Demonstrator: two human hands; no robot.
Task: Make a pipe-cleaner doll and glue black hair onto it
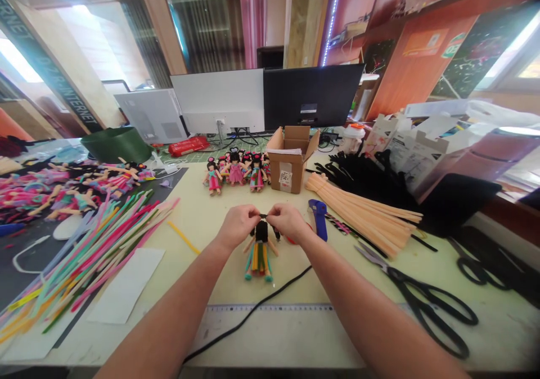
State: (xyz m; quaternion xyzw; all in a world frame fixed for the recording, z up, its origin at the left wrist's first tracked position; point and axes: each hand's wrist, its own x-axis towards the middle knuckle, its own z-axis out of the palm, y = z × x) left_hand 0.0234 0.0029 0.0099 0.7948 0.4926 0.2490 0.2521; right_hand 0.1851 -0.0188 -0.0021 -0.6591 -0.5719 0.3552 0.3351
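Observation:
A small doll point(260, 252) with black hair, a green and yellow striped skirt and teal feet lies on the pale mat, head toward the monitors. Just above its head, my left hand point(241, 224) and my right hand point(289, 221) pinch a short black strip point(263, 216) from both sides, fingertips almost meeting. Black side tufts of the doll hang just under the fingers. A long black strip point(270, 296) curves across the mat below the doll. Beside my right hand stands a blue tool point(319, 219), with something red partly hidden behind the hand.
Finished dolls point(235, 171) stand behind, beside a cardboard box point(287, 165). Colored strips point(105, 238) and piled dolls point(71, 188) lie left. Peach strips point(363, 210), black strips point(363, 174) and large scissors point(415, 292) lie right. A ruler point(295, 308) crosses the front.

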